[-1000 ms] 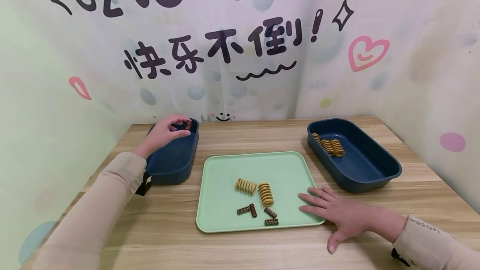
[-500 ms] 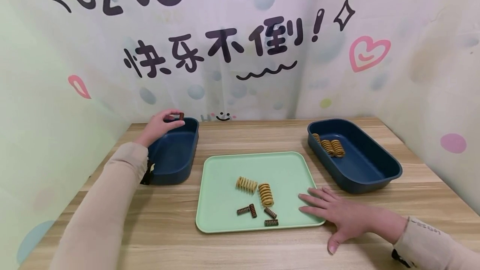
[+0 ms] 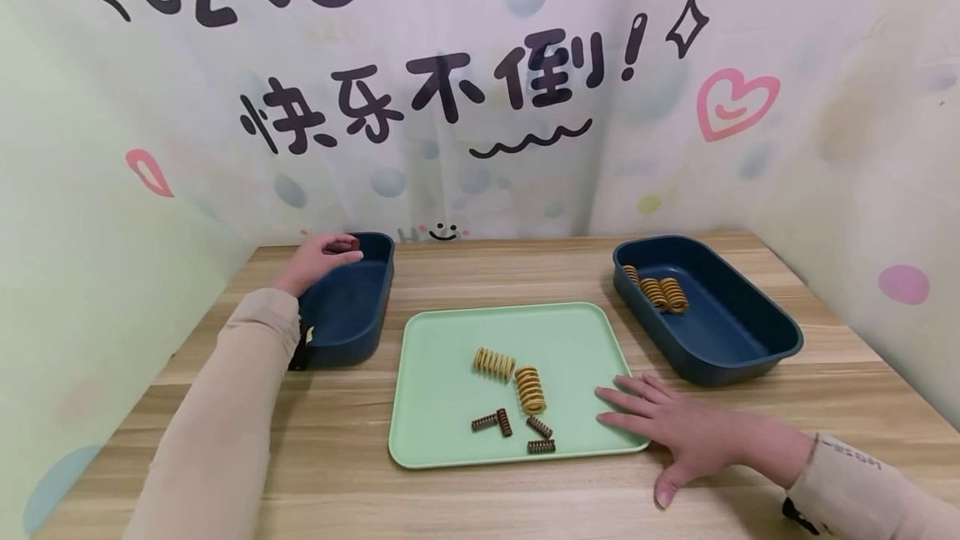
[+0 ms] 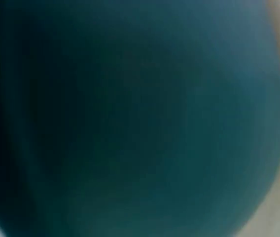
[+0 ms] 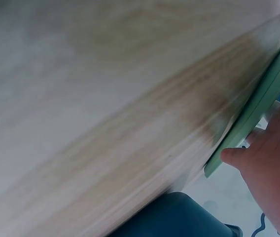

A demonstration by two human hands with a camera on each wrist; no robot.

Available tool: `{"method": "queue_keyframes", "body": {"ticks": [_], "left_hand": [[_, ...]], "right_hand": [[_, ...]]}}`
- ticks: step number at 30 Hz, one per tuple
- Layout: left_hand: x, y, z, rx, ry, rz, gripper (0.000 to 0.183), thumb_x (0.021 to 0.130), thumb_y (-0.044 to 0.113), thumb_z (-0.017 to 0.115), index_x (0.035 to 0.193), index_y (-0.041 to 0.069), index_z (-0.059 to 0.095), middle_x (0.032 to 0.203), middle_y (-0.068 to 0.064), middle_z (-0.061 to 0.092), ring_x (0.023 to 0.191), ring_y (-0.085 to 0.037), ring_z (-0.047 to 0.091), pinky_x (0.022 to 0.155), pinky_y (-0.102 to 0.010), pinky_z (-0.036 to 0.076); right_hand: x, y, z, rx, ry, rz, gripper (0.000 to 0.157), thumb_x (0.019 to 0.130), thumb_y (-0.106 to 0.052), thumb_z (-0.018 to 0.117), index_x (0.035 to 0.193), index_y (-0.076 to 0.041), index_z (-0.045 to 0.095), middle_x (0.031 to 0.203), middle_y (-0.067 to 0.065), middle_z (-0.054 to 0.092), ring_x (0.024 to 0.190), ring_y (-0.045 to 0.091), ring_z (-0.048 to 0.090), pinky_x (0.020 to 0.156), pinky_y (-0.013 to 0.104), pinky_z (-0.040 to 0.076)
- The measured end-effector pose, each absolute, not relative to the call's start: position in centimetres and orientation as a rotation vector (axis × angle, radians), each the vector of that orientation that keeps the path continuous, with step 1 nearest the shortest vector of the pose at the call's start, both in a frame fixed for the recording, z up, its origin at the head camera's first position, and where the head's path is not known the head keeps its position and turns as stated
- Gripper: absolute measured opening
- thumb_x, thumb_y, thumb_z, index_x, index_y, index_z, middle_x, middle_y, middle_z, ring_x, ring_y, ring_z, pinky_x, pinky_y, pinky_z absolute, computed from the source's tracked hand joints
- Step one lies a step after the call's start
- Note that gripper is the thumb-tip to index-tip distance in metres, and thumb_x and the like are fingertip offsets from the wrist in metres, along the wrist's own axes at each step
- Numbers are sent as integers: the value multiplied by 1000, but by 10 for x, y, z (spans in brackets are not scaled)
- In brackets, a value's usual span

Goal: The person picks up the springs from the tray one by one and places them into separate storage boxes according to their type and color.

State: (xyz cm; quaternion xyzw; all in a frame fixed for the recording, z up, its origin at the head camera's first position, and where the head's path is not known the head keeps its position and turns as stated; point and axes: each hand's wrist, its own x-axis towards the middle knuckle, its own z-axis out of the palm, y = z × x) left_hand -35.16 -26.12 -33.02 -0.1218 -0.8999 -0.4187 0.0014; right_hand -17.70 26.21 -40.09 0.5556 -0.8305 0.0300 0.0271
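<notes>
My left hand [image 3: 318, 261] is over the far end of the left blue bin [image 3: 382, 307], and it pinches a small dark red-brown spring [image 3: 355, 245] between thumb and fingers. The left wrist view shows only a blurred dark blue bin wall [image 4: 219, 123]. With fingers spread, my right hand [image 3: 686, 427] rests on the right front corner of the light green tray [image 3: 450, 340]. On that tray lie two larger yellow springs [image 3: 529, 390] and several small dark springs [image 3: 541, 446]. The right wrist view has the same hand [image 5: 273, 158] beside the green tray edge [image 5: 258, 106].
Another blue bin [image 3: 720, 332] stands to the right of the tray, with several yellow springs [image 3: 663, 294] at its left side. All of it stands on a wood-grain table [image 3: 337, 457]. Behind hangs a printed curtain [image 3: 450, 173] with black lettering.
My left hand went up and back toward the bin's far rim with the small spring, then came down into the bin's far end. The right hand stays in place on the tray.
</notes>
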Motion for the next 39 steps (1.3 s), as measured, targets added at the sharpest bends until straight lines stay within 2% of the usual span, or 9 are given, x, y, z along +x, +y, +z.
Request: {"method": "queue_keyframes", "body": {"ticks": [10,16,23,28,35,39], "left_hand": [[-352,-265,-312,-354,-2826,-1251,51,92,30,55,126,-6,46,125,-29,48,117,-39,44,101,-48,31],[-355,-266,-307,-263,-2684,-1239,50,91,28,56,129,-4,45,128,-28,46,114,-41,45,97,-50,36],[-360,-268,-311,-220,-2509,-1264,49,90,26,58,130,-1,46,129,-27,45,113,-41,43,95,-51,35],[-361,-268,-312,-227,-2554,-1229,47,91,26,57,128,-1,47,127,-27,47,110,-42,47,93,-51,38],[-356,-268,-318,-234,-2603,-1205,47,91,26,57,125,-5,48,122,-31,49,108,-44,50,94,-52,38],[-359,-266,-316,-216,-2577,-1200,46,91,27,57,124,-3,49,122,-29,50,107,-43,50,92,-51,39]], "right_hand": [[-176,263,-401,1706,-2560,95,93,75,-75,32,142,-10,33,147,18,26,141,17,-10,105,21,-19],[-176,263,-401,1706,-2552,97,93,75,-75,30,142,-11,33,146,18,27,141,20,-6,106,22,-18],[-177,261,-401,1724,-2560,101,92,76,-75,31,143,-11,31,147,18,26,140,30,7,106,22,-18],[-177,261,-401,1728,-2557,103,92,76,-75,31,143,-11,32,147,17,26,136,35,15,106,22,-18],[-176,262,-400,1715,-2549,100,92,76,-75,29,142,-10,33,146,18,27,137,33,13,106,22,-18],[-176,263,-400,1716,-2560,98,92,76,-75,29,143,-11,32,147,17,26,137,33,13,106,22,-18]]}}
